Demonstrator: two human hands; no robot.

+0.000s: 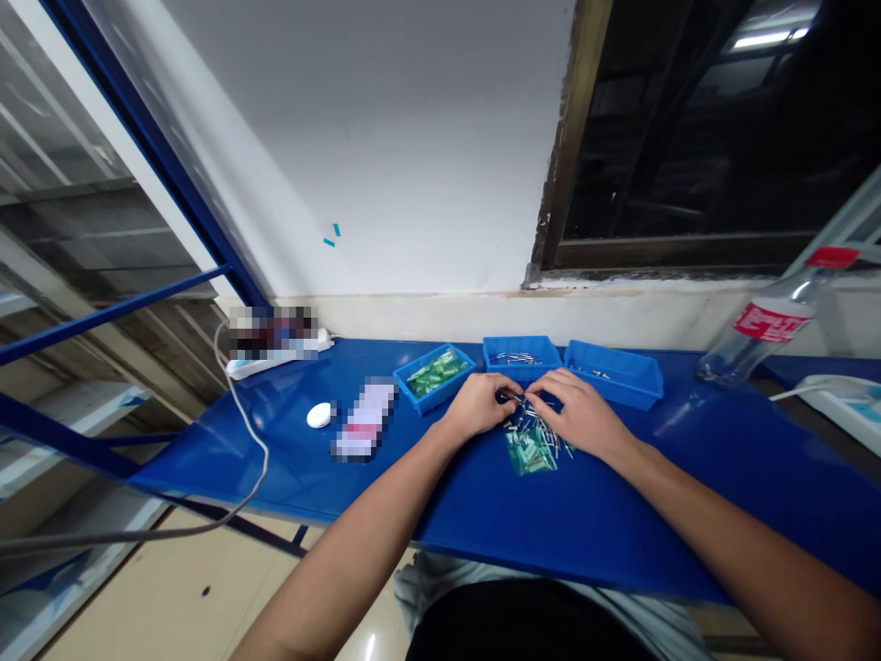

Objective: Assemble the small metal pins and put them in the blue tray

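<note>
Both the left hand [482,404] and the right hand [582,413] are bare, and so are the slender left forearm [368,523] and right forearm [722,532]. Well nearer the body than the fingers, between the forearms, shows a plain, rounded black garment [523,624]. Pale grey-blue cloth [440,583], softly creased, edges it on both sides; its exact kind is unclear.

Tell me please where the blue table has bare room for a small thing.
Bare tabletop shows between the right forearm and bottle, and between both forearms, on the near side of the green packet. Around the left hand and right hand it is crowded: metal pins, with three blue bins behind.
</note>
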